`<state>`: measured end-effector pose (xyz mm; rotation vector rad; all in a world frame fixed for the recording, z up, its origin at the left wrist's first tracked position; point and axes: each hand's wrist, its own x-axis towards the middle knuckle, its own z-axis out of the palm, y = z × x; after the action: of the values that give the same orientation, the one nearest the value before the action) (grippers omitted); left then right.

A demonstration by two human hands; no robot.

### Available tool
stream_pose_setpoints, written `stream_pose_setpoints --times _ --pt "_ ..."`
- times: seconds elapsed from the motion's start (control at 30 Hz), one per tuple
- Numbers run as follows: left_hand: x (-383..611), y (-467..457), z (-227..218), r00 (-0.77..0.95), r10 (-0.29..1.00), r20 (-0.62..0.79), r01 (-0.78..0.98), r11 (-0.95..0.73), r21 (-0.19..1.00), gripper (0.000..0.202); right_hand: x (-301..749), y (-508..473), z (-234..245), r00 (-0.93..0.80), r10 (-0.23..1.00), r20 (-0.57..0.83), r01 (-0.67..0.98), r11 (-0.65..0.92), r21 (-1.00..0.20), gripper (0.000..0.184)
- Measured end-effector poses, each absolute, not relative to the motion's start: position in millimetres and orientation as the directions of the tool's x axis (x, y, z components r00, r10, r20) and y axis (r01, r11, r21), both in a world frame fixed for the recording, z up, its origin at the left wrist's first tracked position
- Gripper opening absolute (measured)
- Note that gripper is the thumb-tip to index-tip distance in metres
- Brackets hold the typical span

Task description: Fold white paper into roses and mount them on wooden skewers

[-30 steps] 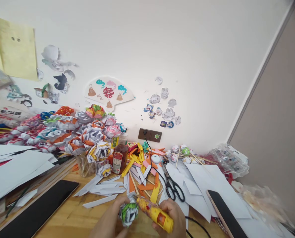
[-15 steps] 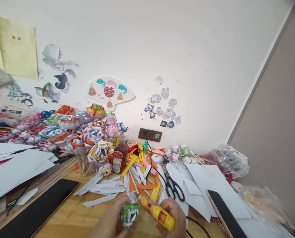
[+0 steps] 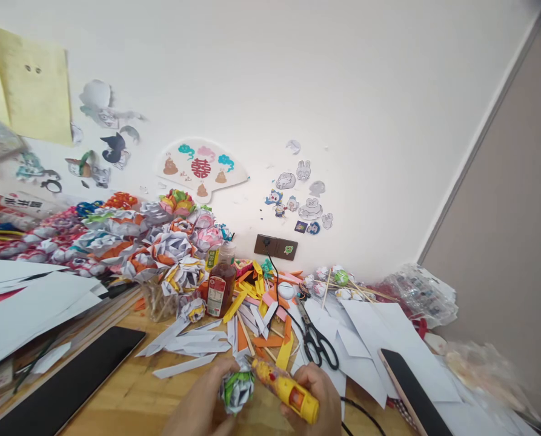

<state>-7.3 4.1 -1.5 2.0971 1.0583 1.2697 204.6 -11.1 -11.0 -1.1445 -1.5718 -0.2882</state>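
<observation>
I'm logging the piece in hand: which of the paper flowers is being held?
The green-and-white paper flower, gripped in the left hand. The other paper flowers lie farther back, toward the wall, with no hand on them.

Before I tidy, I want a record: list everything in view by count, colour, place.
paper ball: 1, green and white, bottom centre
glue gun: 1, yellow, bottom centre
scissors: 1, black handles, centre
bottle: 1, reddish, centre
paper flowers: many, multicoloured, back left
paper strips: many, multicoloured, centre
buds: several, mostly white, back right
paper sheets: several, mostly white, both sides
devices: 2, black, either side
cord: count unclear, black, centre
socket: 1, brown, wall
red-lettered fan: 1, white, wall
cutouts: many, mixed, wall
yellow paper: some, wall
plastic packaging: some, clear, right
table: 1, brown, below
left hand: 1, holding paper ball
right hand: 1, holding glue gun
</observation>
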Motion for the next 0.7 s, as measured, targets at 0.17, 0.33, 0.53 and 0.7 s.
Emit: stream_pose_setpoints --times 0.17,0.33,0.53,0.7 --pt "-8.5 4.3 -2.8 0.27 0.805 0.529 0.396 -0.593 0.701 0.034 205.7 -10.3 -12.5 0.087 0.509 0.857 0.77 0.511 -0.382 0.047" --pt "-7.8 3.9 -0.7 0.277 0.8 0.533 0.389 -0.601 0.699 0.036 207.5 -9.5 -14.0 0.088 0.515 0.853 0.765 0.513 -0.389 0.047" --pt "-7.6 3.2 -1.4 0.272 0.791 0.547 0.402 -0.61 0.683 0.038 206.8 -10.2 -11.9 0.101 0.523 0.847 0.763 0.505 -0.403 0.049" --pt "-7.8 3.7 -2.6 0.262 0.791 0.554 0.404 -0.611 0.681 0.038 203.8 -11.9 -8.8 0.119 0.51 0.852 0.775 0.489 -0.4 0.049"
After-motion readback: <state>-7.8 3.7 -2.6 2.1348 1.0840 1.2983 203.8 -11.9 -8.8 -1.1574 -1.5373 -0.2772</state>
